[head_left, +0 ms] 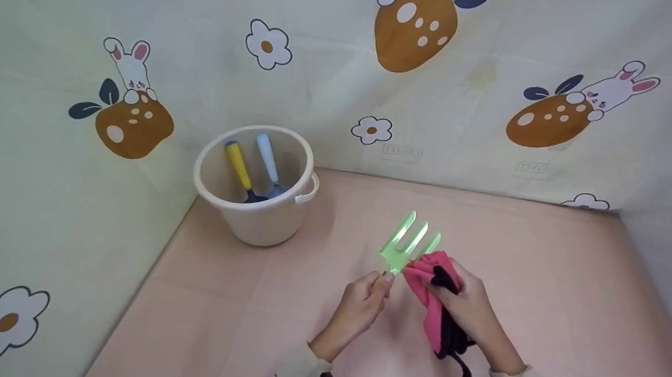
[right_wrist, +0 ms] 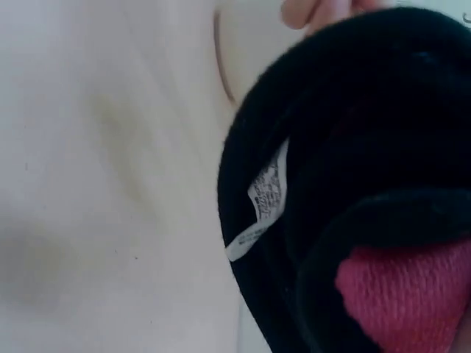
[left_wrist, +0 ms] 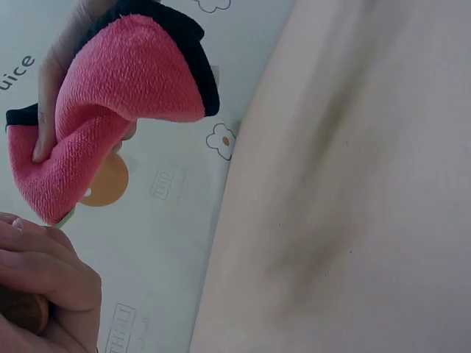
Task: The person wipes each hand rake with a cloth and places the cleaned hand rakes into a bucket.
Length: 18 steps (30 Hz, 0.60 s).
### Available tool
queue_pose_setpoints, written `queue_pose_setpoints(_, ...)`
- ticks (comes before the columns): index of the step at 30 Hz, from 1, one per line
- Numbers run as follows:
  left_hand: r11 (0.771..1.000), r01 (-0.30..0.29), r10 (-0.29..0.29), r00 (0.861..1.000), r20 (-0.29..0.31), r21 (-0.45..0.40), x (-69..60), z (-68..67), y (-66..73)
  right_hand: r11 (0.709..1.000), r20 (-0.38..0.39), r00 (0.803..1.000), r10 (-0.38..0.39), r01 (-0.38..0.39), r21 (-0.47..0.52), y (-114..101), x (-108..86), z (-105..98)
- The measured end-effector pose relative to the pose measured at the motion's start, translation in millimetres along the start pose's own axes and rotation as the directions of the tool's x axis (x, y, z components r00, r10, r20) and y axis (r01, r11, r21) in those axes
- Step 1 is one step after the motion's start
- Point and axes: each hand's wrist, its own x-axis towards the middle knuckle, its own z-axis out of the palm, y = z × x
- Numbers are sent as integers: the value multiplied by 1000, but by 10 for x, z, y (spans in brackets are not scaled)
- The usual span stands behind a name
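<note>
My left hand [head_left: 362, 301] grips the handle of a light green garden hand fork [head_left: 393, 256], its tines pointing up and away. The brown end of the handle [left_wrist: 28, 312] shows within the curled fingers in the left wrist view. In my right hand [head_left: 473, 304] is a bunched pink cloth [head_left: 433, 272] with black edging, held against the fork's right-hand tine and covering its lower part. In the right wrist view the cloth's black side [right_wrist: 324, 147] fills much of the picture, with a white label [right_wrist: 268, 191] on it.
A cream bucket [head_left: 262, 222] stands at the back left of the pink-beige table [head_left: 214, 322]. Inside it lean a yellow-handled tool [head_left: 238, 165] and a blue-handled tool [head_left: 267, 159]. Walls of printed sheeting [head_left: 319, 93] with rabbits and flowers close off the back and sides.
</note>
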Motion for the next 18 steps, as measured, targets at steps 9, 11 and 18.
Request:
queue_pose_setpoints(9,995,-100,99,994,-36,-23,-84,77,51,916,-233,920,-317,232,-328,22,-9,264)
queue_pose_setpoints(11,993,-114,113,993,-44,-21,-101,79,52,868,-241,883,-403,285,-406,28,-8,296)
queue_pose_setpoints(18,994,-109,109,993,-34,-6,-149,66,14,746,-189,817,-545,369,-555,40,-1,309)
